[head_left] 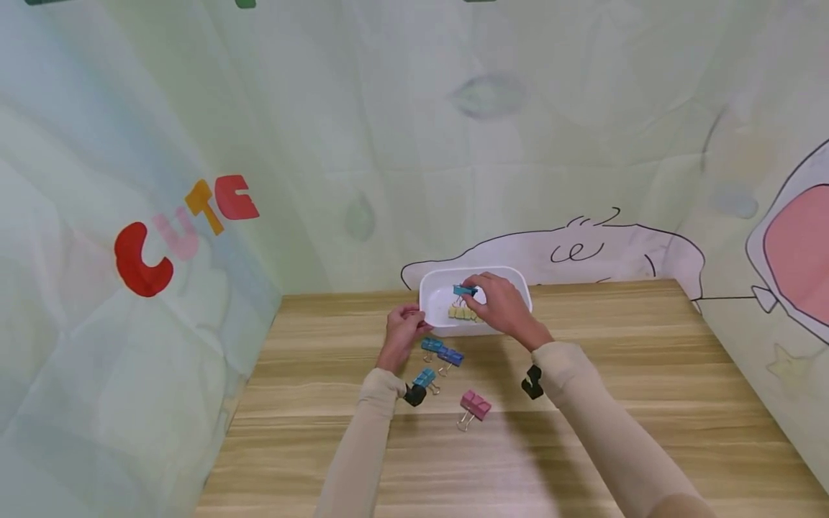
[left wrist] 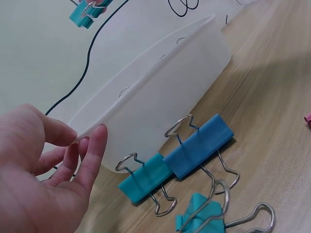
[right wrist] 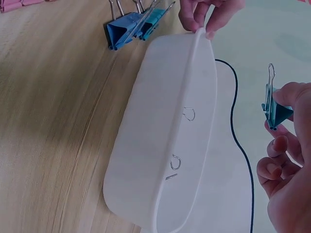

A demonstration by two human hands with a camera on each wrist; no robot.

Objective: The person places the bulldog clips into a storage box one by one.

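A white plastic box (head_left: pixel 435 288) stands near the back edge of the table. My left hand (head_left: pixel 403 329) pinches its rim at the near left corner, thumb above and fingers outside in the left wrist view. Above the box, my right hand (head_left: pixel 497 302) holds a teal binder clip (right wrist: pixel 275 107) between thumb and fingers. Yellow binder clips (head_left: pixel 461 313) lie inside the box; in the right wrist view only their wire handles show over the rim. Just in front of the box lie another teal clip (left wrist: pixel 146 178) and a blue binder clip (left wrist: pixel 199 146), side by side.
A third teal clip (head_left: pixel 424 378) lies by the left wrist, and a pink binder clip (head_left: pixel 476 405) lies nearer the front. The wood-grain table (head_left: pixel 622 403) meets a printed cloth backdrop (head_left: pixel 363 144) behind the box and at both sides.
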